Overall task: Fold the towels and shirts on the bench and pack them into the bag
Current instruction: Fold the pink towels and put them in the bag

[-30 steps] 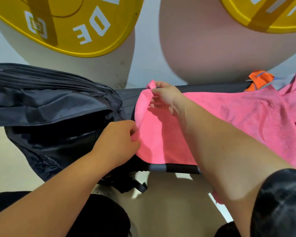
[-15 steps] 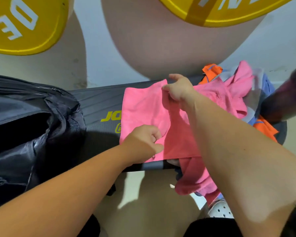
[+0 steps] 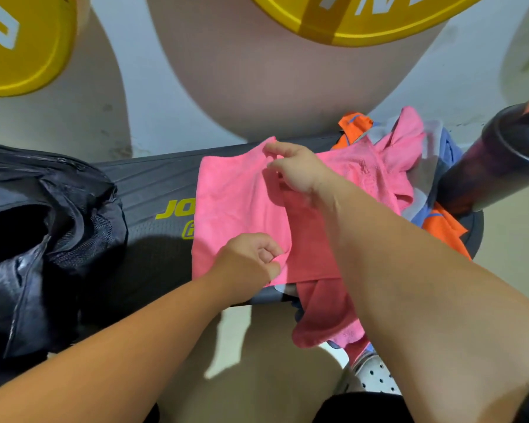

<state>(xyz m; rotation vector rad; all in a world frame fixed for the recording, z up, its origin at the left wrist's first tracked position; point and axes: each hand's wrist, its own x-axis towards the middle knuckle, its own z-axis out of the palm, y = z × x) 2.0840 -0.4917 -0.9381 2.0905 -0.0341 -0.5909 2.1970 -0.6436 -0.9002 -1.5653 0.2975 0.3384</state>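
The towel (image 3: 235, 209) is pinched at its near edge by the L hand (image 3: 251, 264), thumb vs. curled fingers, and at its far edge by the R hand (image 3: 293, 172). Under both grips it is spread on the bench (image 3: 153, 184), w/ one end hung over the near side below the R forearm. Left of the grips the black bag (image 3: 43, 239) is seen open; to the right, pink, orange & blue clothes (image 3: 409, 166) are heaped.

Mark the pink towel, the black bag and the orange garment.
pink towel (image 3: 235, 209), head view, flat left panel.
black bag (image 3: 83, 215), head view, mesh side.
orange garment (image 3: 445, 230), head view, lower right fold.
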